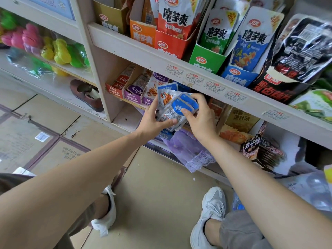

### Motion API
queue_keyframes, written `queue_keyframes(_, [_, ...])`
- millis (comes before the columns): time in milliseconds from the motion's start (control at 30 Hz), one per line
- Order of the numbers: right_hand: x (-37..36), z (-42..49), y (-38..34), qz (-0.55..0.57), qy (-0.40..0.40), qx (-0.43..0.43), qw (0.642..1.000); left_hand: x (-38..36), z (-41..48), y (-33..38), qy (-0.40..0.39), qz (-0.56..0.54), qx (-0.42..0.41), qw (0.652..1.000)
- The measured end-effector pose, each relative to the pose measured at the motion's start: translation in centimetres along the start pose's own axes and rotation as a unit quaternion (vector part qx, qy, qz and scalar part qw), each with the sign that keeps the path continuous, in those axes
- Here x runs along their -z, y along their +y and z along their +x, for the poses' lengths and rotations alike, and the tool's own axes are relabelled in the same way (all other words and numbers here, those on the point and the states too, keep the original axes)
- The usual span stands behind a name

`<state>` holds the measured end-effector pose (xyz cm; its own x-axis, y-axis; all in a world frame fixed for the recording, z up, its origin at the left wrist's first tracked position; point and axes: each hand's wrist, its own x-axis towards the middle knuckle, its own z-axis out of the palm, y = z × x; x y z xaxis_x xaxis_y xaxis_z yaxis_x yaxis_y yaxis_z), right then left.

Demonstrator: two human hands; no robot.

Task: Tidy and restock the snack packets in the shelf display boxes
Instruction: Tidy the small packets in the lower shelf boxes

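Both my hands hold a bunch of small blue-and-white snack packets just in front of the lower shelf. My left hand grips the bunch from the left and below, thumb under it. My right hand pinches the packets from the right, fingers curled over their tops. Behind them on the lower shelf stand a red display box and a purple display box with small packets in them. A blue display box shows partly under my hands.
The upper shelf carries orange, red, green and blue boxes of tall packets and a black box. A yellow box and a dark box stand at the right. Purple cloth hangs below. Flattened cardboard covers the floor.
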<state>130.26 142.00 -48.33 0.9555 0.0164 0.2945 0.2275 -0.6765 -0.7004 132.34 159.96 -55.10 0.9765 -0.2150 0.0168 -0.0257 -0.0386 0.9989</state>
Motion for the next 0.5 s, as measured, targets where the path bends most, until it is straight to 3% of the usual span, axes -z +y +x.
queue_keyframes(100, [-0.1, -0.6, 1.2, 0.109, -0.042, -0.064, 0.991, -0.1, 0.3, -0.5, 0.028, 0.033, 0.004, 0.999])
queue_keyframes(233, [-0.6, -1.4, 2.0, 0.15, 0.001, -0.166, 0.975, -0.2, 0.3, -0.8, 0.056, 0.051, 0.01, 0.997])
queue_keyframes(500, [-2.3, -1.1, 1.8, 0.194, 0.068, -0.196, 0.959, -0.4, 0.4, -1.2, 0.027, 0.047, -0.022, 0.998])
